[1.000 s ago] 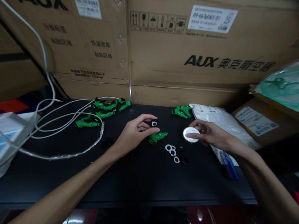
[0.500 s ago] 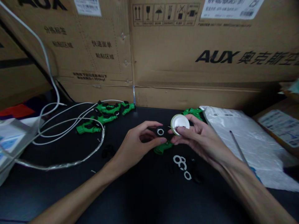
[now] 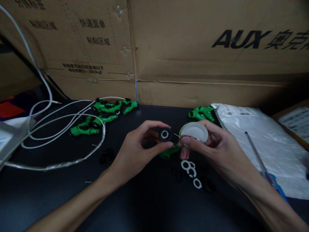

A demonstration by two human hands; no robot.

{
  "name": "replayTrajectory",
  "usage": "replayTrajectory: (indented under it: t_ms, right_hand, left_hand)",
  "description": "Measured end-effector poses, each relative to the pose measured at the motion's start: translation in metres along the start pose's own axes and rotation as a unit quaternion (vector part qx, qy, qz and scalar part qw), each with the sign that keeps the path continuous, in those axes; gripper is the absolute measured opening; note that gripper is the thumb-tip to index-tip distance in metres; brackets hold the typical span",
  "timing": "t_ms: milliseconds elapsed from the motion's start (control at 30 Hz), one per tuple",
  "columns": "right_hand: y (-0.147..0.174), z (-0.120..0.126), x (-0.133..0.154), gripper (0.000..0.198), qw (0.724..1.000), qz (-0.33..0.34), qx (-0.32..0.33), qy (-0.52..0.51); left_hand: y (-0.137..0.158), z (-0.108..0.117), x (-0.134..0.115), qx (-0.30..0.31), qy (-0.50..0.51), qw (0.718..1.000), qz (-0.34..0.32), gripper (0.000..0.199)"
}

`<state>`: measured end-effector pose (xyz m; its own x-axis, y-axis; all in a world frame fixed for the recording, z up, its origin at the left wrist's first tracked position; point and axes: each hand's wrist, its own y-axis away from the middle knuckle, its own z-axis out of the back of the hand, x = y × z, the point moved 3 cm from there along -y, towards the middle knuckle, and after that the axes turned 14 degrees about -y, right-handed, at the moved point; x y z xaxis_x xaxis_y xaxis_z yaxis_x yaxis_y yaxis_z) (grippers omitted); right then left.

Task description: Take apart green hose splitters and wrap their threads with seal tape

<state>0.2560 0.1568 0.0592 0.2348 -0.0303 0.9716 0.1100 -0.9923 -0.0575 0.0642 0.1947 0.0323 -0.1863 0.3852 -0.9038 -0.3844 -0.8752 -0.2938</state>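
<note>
Between the thumb and fingers of my left hand (image 3: pixel 135 151) is a black round nut (image 3: pixel 165 140), its face toward me with a white ring inside. My right hand (image 3: pixel 217 145) grips a shallow round white tin lid (image 3: pixel 194 129) with a yellow-green rim. A thin pin-like piece (image 3: pixel 176 134) juts from beside the lid toward the nut; a small gap separates them. Below both hands lies a green plastic hose fitting (image 3: pixel 166 152), partly hidden. Several white ring washers (image 3: pixel 185 165) lie in a cluster nearer me, beside dark rings that are hard to make out.
Several green Y-shaped fittings (image 3: pixel 84 128) lie at the left under looped white cable (image 3: pixel 29 129); more green fittings (image 3: pixel 201 112) sit at the back right. A white padded bag (image 3: pixel 241 129) and a screwdriver (image 3: pixel 257 154) are at right. Cardboard boxes (image 3: pixel 173 61) wall the back.
The view has tilted downward. My right hand has drawn slightly right and turned the lid, so the pin-like piece shows more. The black nut in my left hand has come into plainer view.
</note>
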Motion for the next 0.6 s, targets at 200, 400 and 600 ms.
replayTrajectory:
  t_ms: [200,400,600]
  right_hand:
    - [-0.0001,-0.0082,0.0000,0.022,0.998,-0.015,0.011,0.053]
    - [-0.0016,-0.0039,-0.0050,0.019,0.997,-0.012,0.003,0.079]
    - [0.0006,-0.0003,-0.0055,0.021,0.992,0.011,-0.016,0.121]
  left_hand:
    - [0.0005,0.0001,0.0002,0.013,-0.007,0.999,0.029,0.042]
    - [0.0005,-0.0044,0.0033,0.068,0.033,0.993,0.091,0.048]
    - [-0.0008,-0.0033,-0.0009,0.062,0.028,0.995,0.079,0.038]
